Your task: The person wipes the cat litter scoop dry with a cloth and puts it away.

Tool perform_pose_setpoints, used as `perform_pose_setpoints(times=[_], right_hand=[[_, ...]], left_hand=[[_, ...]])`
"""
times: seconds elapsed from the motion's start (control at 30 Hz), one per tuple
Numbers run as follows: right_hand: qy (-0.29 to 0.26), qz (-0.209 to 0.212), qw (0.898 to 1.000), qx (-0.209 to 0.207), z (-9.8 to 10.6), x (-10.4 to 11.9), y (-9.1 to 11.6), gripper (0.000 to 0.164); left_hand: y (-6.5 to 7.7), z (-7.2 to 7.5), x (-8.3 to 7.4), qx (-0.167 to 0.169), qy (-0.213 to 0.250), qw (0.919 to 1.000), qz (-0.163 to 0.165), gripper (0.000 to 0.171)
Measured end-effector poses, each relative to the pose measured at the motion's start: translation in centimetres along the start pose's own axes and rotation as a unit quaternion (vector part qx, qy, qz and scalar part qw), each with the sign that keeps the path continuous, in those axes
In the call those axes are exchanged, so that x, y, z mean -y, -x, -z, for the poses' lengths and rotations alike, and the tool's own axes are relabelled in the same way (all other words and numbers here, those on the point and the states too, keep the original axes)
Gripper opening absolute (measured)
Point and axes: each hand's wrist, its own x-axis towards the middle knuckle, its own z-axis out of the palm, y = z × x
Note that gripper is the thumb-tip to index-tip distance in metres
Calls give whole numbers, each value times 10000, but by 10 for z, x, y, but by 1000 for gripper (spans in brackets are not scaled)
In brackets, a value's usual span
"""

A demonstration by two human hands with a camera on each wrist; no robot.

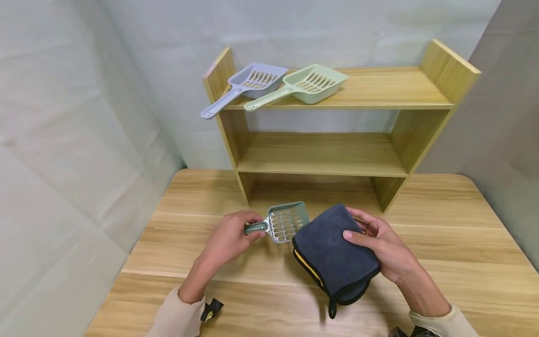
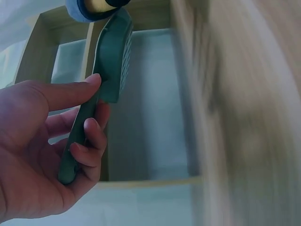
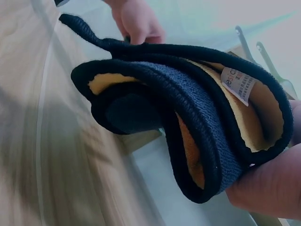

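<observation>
A dark green slotted litter scoop [image 1: 288,222] is held above the table by its handle in my left hand [image 1: 230,238]. The left wrist view shows the thumb and curled fingers around that handle [image 2: 77,136]. My right hand [image 1: 389,248] grips a folded dark grey cloth [image 1: 334,250] with black edging and a yellow inner side, thumb on top. A black loop hangs from its lower corner. The cloth's near edge is beside the scoop's front end; whether they touch I cannot tell. In the right wrist view, a white label [image 3: 239,84] shows between the folds.
Behind the hands stands a wooden shelf unit [image 1: 324,171] on the wooden table [image 1: 168,262]. Its top board carries a lavender scoop [image 1: 257,79] and a light green scoop [image 1: 313,84], both handles jutting over the front edge. Pale cloth walls [image 1: 76,117] surround the table.
</observation>
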Motion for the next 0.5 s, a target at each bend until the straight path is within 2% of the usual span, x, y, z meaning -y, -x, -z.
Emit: perform_pose_setpoints(times=[0.3, 0.5], right_hand=[[-8, -60, 9996, 263, -3, 1, -5, 46], [284, -25, 9993, 225, -2, 2, -9, 47]], left_hand=[[-22, -15, -21, 134, -25, 9993, -361, 21], [-27, -22, -35, 281, 52, 9979, -578, 22]])
